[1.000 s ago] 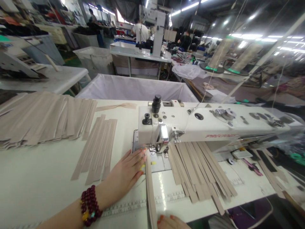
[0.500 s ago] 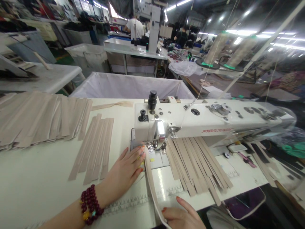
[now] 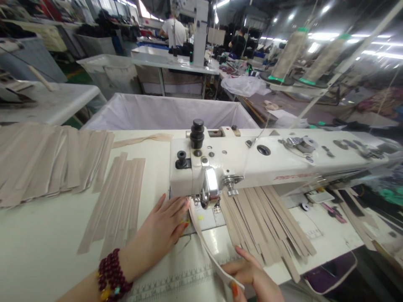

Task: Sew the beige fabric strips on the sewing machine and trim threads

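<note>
A beige strip (image 3: 205,246) runs from the needle area of the white sewing machine (image 3: 252,155) toward the front edge of the table. My left hand (image 3: 165,224), with a dark red bead bracelet at the wrist, lies beside the presser foot, fingertips at the strip's far end and fingers slightly apart. The near end of the strip is pinched between the thumb and fingers of my right hand (image 3: 248,274). Several flat beige strips (image 3: 264,222) lie right of the needle, under the machine arm.
More strips (image 3: 116,201) and a big pile of them (image 3: 47,159) lie on the left. A white-lined bin (image 3: 173,111) stands behind the table. Thread cones (image 3: 289,54) rise at the back right. Two people work farther back.
My right hand has moved up and right, and its thumb now shows on the strip. The view has shifted slightly; my left hand remains beside the presser foot.
</note>
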Tool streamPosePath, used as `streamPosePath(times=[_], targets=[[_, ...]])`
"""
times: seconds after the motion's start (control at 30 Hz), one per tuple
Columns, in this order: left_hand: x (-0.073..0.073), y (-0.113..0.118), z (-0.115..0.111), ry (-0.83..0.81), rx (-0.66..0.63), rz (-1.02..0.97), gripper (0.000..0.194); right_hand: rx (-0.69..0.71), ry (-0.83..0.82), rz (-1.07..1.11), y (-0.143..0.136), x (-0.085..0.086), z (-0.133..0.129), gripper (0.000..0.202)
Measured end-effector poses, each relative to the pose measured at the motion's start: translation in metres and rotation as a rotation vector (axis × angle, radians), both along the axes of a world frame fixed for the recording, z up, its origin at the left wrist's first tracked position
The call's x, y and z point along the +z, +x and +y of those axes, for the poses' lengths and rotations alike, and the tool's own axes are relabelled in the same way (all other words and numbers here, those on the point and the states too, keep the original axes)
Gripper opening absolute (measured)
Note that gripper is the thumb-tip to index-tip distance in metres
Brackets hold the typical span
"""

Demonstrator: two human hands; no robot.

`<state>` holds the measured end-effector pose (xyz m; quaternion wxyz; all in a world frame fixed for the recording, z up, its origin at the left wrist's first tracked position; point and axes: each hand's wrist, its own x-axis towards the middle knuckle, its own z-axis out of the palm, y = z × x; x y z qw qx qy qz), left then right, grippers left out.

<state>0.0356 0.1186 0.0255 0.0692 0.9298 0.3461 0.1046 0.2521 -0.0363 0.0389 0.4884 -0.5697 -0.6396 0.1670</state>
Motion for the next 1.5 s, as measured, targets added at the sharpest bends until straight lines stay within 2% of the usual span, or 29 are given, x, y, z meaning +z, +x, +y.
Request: streamPosePath(times=[0.1, 0.13, 0.37, 0.53, 0.63, 0.77, 0.93, 1.13, 1.3, 1.5], targets=[[0.001, 0.001, 0.005, -0.027, 0.006, -0.006, 0.034, 0.121, -0.019, -0.080, 0.009, 0.005, 0.012, 0.008], [0.001, 0.001, 0.006, -0.027, 0.008, -0.001, 0.034, 0.150, -0.025, -0.108, 0.011, 0.006, 0.016, 0.010], [0.003, 0.002, 0.015, -0.050, 0.004, -0.001, 0.037, 0.167, -0.007, -0.149, 0.014, 0.015, 0.045, 0.016], [0.000, 0.000, 0.016, -0.057, -0.010, 0.027, 0.033, 0.239, -0.106, -0.210, 0.014, 0.024, 0.059, 0.015], [-0.002, -0.001, 0.017, -0.056, -0.018, 0.015, 0.032, 0.242, -0.159, -0.258, 0.011, 0.023, 0.065, 0.011], [-0.002, -0.001, 0.019, -0.059, -0.039, 0.004, 0.031, 0.245, -0.206, -0.348, 0.008, 0.020, 0.076, 0.016], [-0.002, -0.002, 0.020, -0.046, -0.059, -0.020, 0.031, 0.243, -0.209, -0.446, 0.008, 0.019, 0.094, 0.019], [0.000, -0.002, 0.020, -0.077, -0.055, -0.045, 0.020, 0.263, -0.168, -0.582, 0.005, 0.020, 0.115, 0.012], [0.000, -0.001, 0.022, -0.083, -0.055, -0.028, 0.028, 0.270, -0.115, -0.778, -0.002, 0.020, 0.128, 0.019], [0.001, -0.002, 0.020, -0.099, -0.051, -0.021, 0.031, 0.265, -0.150, -0.886, -0.010, 0.008, 0.136, 0.026]])
